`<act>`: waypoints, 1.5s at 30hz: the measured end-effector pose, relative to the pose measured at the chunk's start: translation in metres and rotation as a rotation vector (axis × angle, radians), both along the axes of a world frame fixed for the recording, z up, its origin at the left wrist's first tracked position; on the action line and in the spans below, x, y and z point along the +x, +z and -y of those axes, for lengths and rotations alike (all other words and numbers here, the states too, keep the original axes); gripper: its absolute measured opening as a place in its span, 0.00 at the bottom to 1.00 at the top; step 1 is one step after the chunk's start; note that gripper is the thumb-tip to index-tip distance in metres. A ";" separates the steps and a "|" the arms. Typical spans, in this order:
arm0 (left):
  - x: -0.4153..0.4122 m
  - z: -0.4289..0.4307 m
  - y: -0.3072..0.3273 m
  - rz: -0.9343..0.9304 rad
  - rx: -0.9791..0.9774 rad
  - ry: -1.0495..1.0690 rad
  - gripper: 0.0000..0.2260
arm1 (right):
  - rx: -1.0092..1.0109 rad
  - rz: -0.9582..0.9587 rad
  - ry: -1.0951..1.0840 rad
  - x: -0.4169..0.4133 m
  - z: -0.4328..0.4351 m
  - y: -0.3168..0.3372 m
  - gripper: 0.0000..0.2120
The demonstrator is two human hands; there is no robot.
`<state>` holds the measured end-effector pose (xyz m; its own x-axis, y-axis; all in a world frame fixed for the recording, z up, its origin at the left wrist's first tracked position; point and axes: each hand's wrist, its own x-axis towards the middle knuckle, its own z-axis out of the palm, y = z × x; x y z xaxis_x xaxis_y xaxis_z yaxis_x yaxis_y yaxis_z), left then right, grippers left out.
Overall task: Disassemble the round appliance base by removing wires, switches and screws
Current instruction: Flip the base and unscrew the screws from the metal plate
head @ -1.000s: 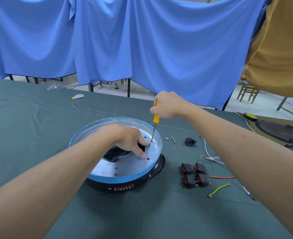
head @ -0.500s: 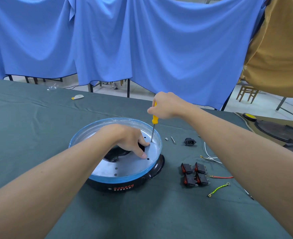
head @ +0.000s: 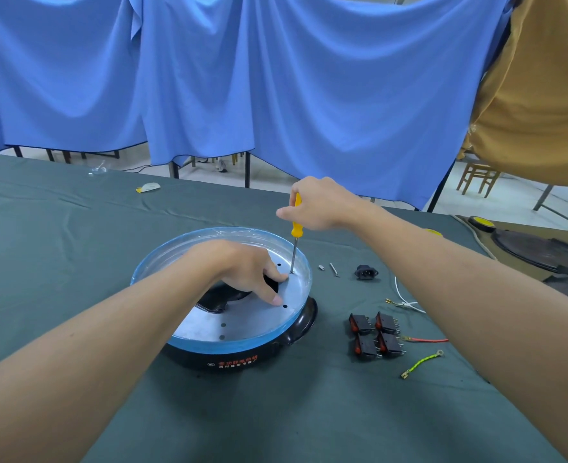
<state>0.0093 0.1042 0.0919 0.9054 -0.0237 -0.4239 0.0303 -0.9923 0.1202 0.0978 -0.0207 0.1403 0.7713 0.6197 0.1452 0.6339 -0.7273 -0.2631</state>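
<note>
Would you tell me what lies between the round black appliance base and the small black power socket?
Two small silver metal parts lie on the green cloth there, seen in the head view, between the appliance base and the power socket.

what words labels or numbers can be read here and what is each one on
Black side of the round appliance base: two lines of Chinese characters, orange above white, beside a small round mark; too small and blurred to quote.
Switches, screwdriver, far white tag: no readable marks.
</note>
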 end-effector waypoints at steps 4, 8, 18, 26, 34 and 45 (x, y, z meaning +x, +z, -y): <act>0.000 -0.001 -0.001 0.001 -0.004 0.004 0.27 | -0.021 -0.018 -0.033 0.000 0.002 0.001 0.15; 0.001 -0.002 -0.001 0.004 -0.010 -0.001 0.27 | -0.083 0.016 -0.044 0.003 0.003 0.003 0.13; 0.002 -0.004 -0.001 -0.002 -0.039 0.003 0.27 | -0.035 -0.032 -0.064 0.004 0.003 0.003 0.15; 0.002 -0.004 0.000 -0.001 -0.052 0.012 0.27 | -0.028 -0.058 -0.076 0.003 0.002 0.005 0.17; 0.000 -0.002 -0.006 0.049 -0.092 0.038 0.20 | -0.061 -0.023 -0.092 0.008 -0.001 0.004 0.15; 0.002 0.002 -0.004 0.059 -0.063 0.021 0.20 | -0.100 0.004 -0.077 0.009 0.000 0.006 0.18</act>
